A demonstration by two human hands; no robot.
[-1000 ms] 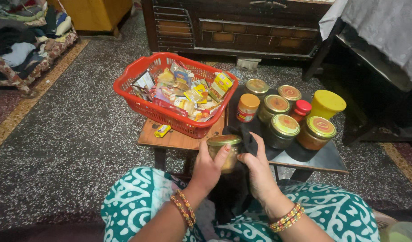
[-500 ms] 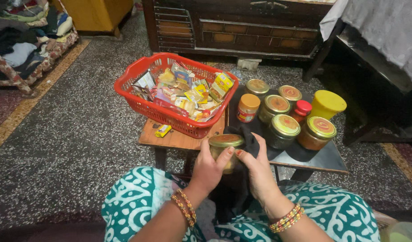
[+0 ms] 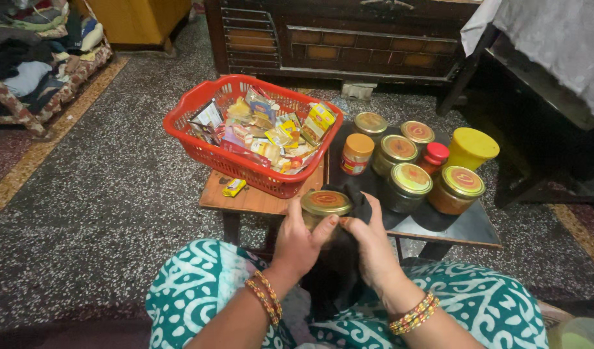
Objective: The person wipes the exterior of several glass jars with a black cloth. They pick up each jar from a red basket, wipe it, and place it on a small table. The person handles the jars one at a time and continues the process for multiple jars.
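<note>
My left hand (image 3: 298, 244) grips a small glass jar (image 3: 323, 208) with a gold lid, held just above my lap at the near edge of the low table. My right hand (image 3: 372, 245) presses a black cloth (image 3: 339, 271) against the jar's right side. The cloth hangs down between my knees. The jar's lower half is hidden by my fingers and the cloth.
A red plastic basket (image 3: 200, 152) full of small packets stands on a wooden stool (image 3: 255, 199). Several lidded jars (image 3: 410, 184), a red-capped bottle (image 3: 434, 157) and a yellow container (image 3: 470, 148) stand on a dark table (image 3: 468, 227) to the right. A dark cabinet (image 3: 348, 39) is behind.
The jar has tilted so its gold lid faces me more. My right hand with the cloth has slid slightly lower along the jar's side.
</note>
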